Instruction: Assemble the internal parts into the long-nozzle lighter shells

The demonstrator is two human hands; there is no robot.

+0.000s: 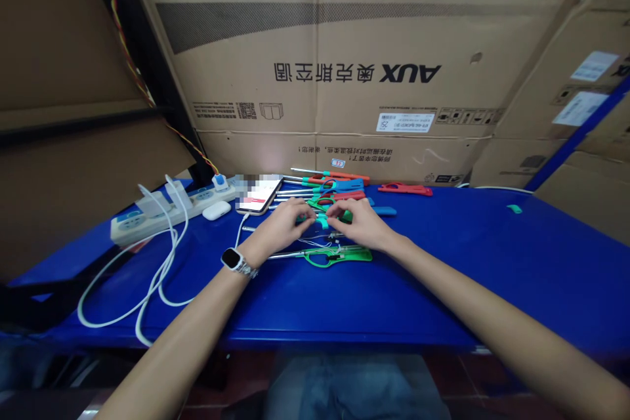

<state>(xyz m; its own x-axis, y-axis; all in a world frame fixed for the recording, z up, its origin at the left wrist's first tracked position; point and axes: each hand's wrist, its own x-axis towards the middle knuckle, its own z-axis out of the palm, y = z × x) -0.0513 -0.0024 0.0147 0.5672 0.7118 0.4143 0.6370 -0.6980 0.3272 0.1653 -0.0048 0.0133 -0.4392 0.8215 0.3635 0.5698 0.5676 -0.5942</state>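
My left hand (289, 223) and my right hand (358, 222) meet over the blue table, each closed in a fingertip pinch. Between them is a small teal plastic piece (322, 220), touched from both sides; its exact shape is partly hidden by the fingers. Just below lies a green stick lighter (354, 254) with its casing apparently open, thin white wires and small parts beside it. Behind my hands, several long-nosed stick lighters lie side by side, including a blue one (344, 185) and a red-orange one (347, 176).
A red lighter casing (405, 189) lies at the back right, and another teal piece (514, 209) farther right. On the left are a power strip (162, 213) with looping white cables (170, 269), a white earbud case (216, 210) and a charging phone (260, 195). Cardboard (344, 33) stands behind.
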